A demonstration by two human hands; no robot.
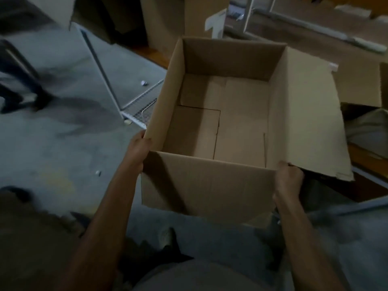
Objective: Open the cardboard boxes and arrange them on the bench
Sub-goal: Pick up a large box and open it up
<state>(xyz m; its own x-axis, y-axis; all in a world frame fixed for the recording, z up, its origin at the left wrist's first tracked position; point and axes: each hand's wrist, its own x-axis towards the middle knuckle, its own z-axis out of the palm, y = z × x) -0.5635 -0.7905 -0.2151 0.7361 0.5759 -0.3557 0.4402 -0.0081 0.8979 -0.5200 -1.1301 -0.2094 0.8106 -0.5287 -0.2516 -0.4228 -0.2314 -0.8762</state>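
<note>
Where the view begins, at the person's own body, two bare forearms reach forward to the near corners of an opened cardboard box (pixel 210 190). The left hand (pixel 137 152) grips the near-left corner, its fingers curled round the vertical edge just below the rim. The right hand (pixel 288 181) grips the near-right corner, fingers bent tightly over the cardboard where the side wall meets its flap. The box sits between the two hands in front of the person's body, over a grey concrete floor (pixel 63 154), with its open top facing up; whether its base rests on anything cannot be told. Inside, the bottom flaps (pixel 237 122) lie folded flat and overlapping, closing the base. On the right side, a long top flap (pixel 310 114) is spread outward and lies tilted away from the box. Beyond the left wall, a white wire rack (pixel 136 114) lies on the floor, with a small crumpled scrap (pixel 143 82) near it. To the right, beyond the spread flap, stands another cardboard box (pixel 357 85). Farther back, more brown cardboard (pixel 165 24) stands upright, and a white tube (pixel 357 42) lies on a wooden surface (pixel 294 38) at the far right.
</note>
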